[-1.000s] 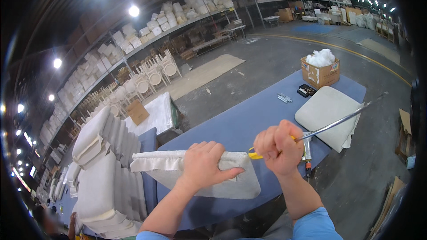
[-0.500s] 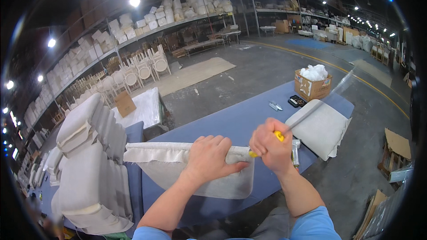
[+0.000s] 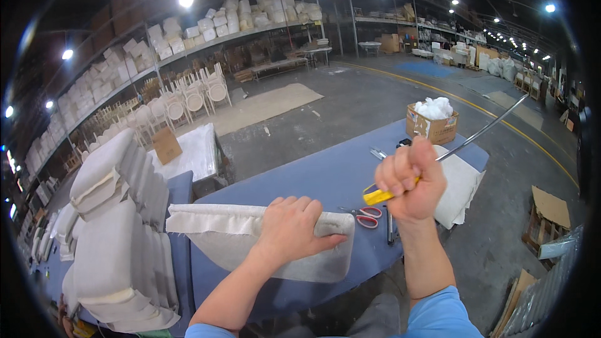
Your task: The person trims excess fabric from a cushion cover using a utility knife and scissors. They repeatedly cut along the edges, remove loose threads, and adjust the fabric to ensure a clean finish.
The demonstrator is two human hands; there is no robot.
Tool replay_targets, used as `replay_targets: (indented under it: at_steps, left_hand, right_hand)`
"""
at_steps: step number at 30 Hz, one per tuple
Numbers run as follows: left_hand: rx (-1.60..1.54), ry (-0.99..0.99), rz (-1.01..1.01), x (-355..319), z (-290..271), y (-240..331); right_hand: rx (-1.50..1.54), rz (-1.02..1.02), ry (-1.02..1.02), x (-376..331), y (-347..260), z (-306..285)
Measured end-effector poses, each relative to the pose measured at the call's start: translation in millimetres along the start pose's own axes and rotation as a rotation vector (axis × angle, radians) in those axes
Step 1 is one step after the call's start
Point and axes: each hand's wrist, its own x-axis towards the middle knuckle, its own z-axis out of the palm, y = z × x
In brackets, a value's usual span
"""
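Note:
My left hand (image 3: 290, 230) presses down on the top edge of a cream seat cushion (image 3: 225, 238) that lies on the blue table (image 3: 313, 178). My right hand (image 3: 410, 181) is raised above the table, fisted around the yellow handle of a long thin metal rod tool (image 3: 482, 130) that points up and to the right. Red-handled scissors (image 3: 365, 216) lie on the table just below that hand.
A second cream cushion (image 3: 460, 188) lies at the table's right end, beside a cardboard box of white stuffing (image 3: 432, 122). Stacked cushions (image 3: 116, 231) rise at the left. Small tools (image 3: 377, 152) lie mid-table. Flattened cardboard (image 3: 549, 206) sits on the concrete floor at right.
My right hand has lifted the rod tool up and away from the cushion's end, toward the right. My left hand stays on the cushion.

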Motion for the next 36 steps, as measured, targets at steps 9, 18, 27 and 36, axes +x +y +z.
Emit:
replay_targets:
  at_steps: [9,18,27,36]
  left_hand:
    - [0.014,0.047,0.029,-10.3,-4.3,8.1]
    - [0.046,0.043,0.034,-13.1,-9.8,10.5]
    - [0.043,0.013,0.036,-15.9,-13.7,13.4]
    - [-0.124,-0.060,0.082,-11.9,-33.7,14.4]
  right_hand:
    - [0.039,0.011,-0.059,0.6,0.4,1.6]
    - [0.092,0.460,0.083,-13.4,18.2,-3.1]
    - [0.079,0.279,-0.004,-24.8,11.4,9.1]
    - [-0.356,0.370,0.506,-75.3,49.7,-112.6]
